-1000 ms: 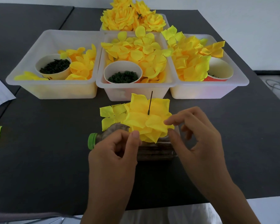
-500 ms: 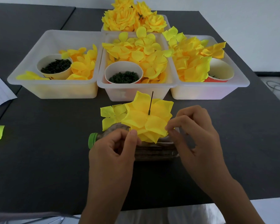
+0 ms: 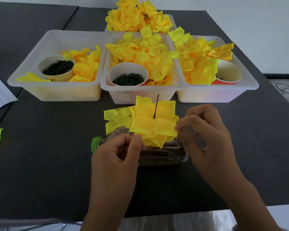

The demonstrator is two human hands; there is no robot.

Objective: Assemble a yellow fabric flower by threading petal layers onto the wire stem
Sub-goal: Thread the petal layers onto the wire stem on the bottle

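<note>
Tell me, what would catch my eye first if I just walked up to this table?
Probably the bright yellow petal layers threaded on a thin dark wire stem at the table's middle, above a green-capped bottle lying on its side. The left hand and right hand pinch their edges. Behind stand three clear tubs of loose petals, with finished yellow flowers heaped farthest back.
</note>
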